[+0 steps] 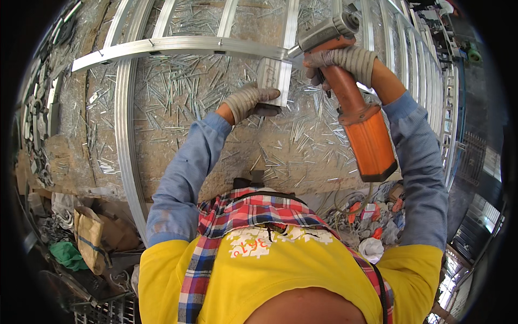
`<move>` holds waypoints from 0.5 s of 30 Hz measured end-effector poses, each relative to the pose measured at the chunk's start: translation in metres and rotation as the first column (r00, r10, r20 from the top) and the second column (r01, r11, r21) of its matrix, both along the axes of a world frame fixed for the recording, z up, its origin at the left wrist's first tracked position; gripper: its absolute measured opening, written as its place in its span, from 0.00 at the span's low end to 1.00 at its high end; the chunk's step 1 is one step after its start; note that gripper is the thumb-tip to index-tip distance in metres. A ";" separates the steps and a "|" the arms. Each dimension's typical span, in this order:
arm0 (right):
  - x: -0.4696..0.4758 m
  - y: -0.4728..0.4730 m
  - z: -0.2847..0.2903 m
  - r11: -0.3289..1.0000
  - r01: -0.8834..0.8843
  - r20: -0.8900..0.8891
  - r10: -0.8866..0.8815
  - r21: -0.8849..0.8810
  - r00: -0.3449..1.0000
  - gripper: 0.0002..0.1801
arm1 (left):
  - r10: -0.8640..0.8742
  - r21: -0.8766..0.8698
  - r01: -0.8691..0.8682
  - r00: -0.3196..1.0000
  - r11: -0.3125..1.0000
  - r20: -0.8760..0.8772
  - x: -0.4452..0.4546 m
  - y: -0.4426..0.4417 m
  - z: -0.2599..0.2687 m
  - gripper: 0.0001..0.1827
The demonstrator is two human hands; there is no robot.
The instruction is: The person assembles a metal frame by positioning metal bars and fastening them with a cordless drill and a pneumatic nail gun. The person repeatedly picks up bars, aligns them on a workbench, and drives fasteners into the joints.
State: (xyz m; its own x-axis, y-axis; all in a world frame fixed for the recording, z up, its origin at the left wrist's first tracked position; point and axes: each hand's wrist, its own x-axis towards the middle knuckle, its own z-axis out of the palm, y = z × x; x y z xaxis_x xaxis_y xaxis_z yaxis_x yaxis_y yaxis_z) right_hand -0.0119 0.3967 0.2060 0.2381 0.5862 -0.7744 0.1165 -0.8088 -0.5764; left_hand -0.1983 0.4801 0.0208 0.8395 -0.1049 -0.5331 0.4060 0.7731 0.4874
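Note:
My gloved right hand (344,65) grips an orange pistol-type rivet gun (350,101) near its grey metal head. The gun's nose meets the aluminium crossbar (178,45) close to where a ribbed rail joins it. My left hand (255,101), also gloved, holds the near end of that short ribbed aluminium rail (275,77), thumb on top and fingers below. Thin pins stand up from the crossbar left of the joint, one of them a rivet pin (221,41). Whether a rivet sits in the gun's nose is hidden.
Many loose metal pins (198,93) litter the worn wooden worktop (243,162). A long aluminium rail (126,121) runs past my left arm. Metal parts (40,109) are heaped at the far left. Scraps and bags (370,218) lie below the worktop, and a thin hose (369,198) hangs beneath the gun.

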 end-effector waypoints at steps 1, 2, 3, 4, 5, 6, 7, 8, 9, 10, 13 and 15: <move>0.003 -0.001 -0.006 0.999 -0.043 0.023 0.043 0.012 0.999 0.20 | 0.008 0.004 -0.008 1.000 1.000 -0.004 -0.001 -0.002 0.001 0.25; 0.007 -0.002 -0.013 0.996 -0.085 0.053 0.083 0.024 0.995 0.20 | 0.015 0.009 -0.015 1.000 1.000 -0.002 0.000 -0.002 0.003 0.25; 0.009 -0.002 -0.017 0.991 -0.126 0.082 0.123 0.035 0.989 0.20 | 0.021 0.014 -0.021 1.000 1.000 0.000 0.001 -0.002 0.005 0.25; 0.011 -0.003 -0.018 0.977 -0.195 0.088 0.188 0.089 0.978 0.20 | 0.009 0.007 -0.009 1.000 1.000 0.001 0.002 -0.001 0.005 0.24; 0.011 -0.006 -0.023 0.967 -0.198 0.120 0.180 0.158 0.976 0.20 | 0.002 -0.004 -0.002 1.000 1.000 -0.001 0.002 0.000 0.004 0.24; 0.010 -0.011 -0.029 0.953 -0.201 0.151 0.169 0.227 0.974 0.20 | -0.006 -0.015 0.006 1.000 1.000 -0.002 0.002 0.000 0.003 0.24; 0.010 -0.012 -0.031 0.957 -0.189 0.156 0.157 0.220 0.975 0.20 | -0.003 -0.019 0.003 1.000 1.000 0.000 0.002 -0.001 0.003 0.24; 0.009 -0.014 -0.030 0.961 -0.176 0.164 0.142 0.212 0.976 0.21 | -0.004 -0.022 0.004 1.000 1.000 0.007 0.003 0.000 0.004 0.24; 0.004 -0.010 -0.022 0.981 -0.146 0.139 0.128 0.129 0.982 0.22 | -0.003 -0.025 0.003 1.000 1.000 0.005 0.002 -0.001 0.003 0.23; -0.001 -0.006 -0.015 0.992 -0.118 0.115 0.112 0.044 0.987 0.24 | -0.009 -0.026 0.009 1.000 1.000 0.004 0.002 -0.001 0.001 0.24; -0.004 -0.009 -0.012 0.997 -0.067 0.074 0.063 0.047 0.995 0.26 | -0.022 -0.014 0.023 1.000 1.000 0.012 0.004 0.001 0.002 0.24; -0.008 -0.009 -0.004 0.987 -0.091 0.045 0.086 0.129 0.995 0.27 | -0.001 -0.019 0.001 1.000 1.000 -0.003 0.002 -0.001 0.005 0.24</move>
